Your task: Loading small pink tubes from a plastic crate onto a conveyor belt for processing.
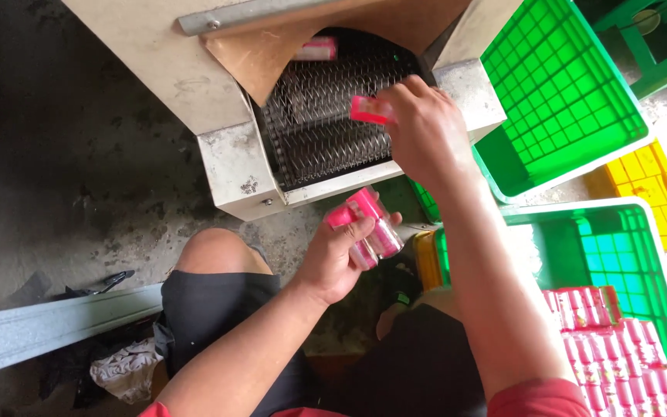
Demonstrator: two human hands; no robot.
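Observation:
My left hand (335, 259) grips a small bunch of pink-capped clear tubes (368, 226) just below the metal machine's outlet. My right hand (420, 130) reaches onto the wire-mesh conveyor belt (314, 123) and pinches one pink-capped tube (369, 110) at its fingertips. Another pink item (316, 49) lies further up the belt under a brown cardboard flap (260, 54). The green crate (615, 247) at my right holds several rows of the same pink packs (619, 347).
The grey metal machine housing (148, 69) fills the top. A tilted green crate (557, 93) and a yellow crate (658, 193) stand at the right. My bare knee (214, 251) and dark shorts sit below the outlet. A metal rail (48, 328) and crumpled cloth lie on the dark floor at left.

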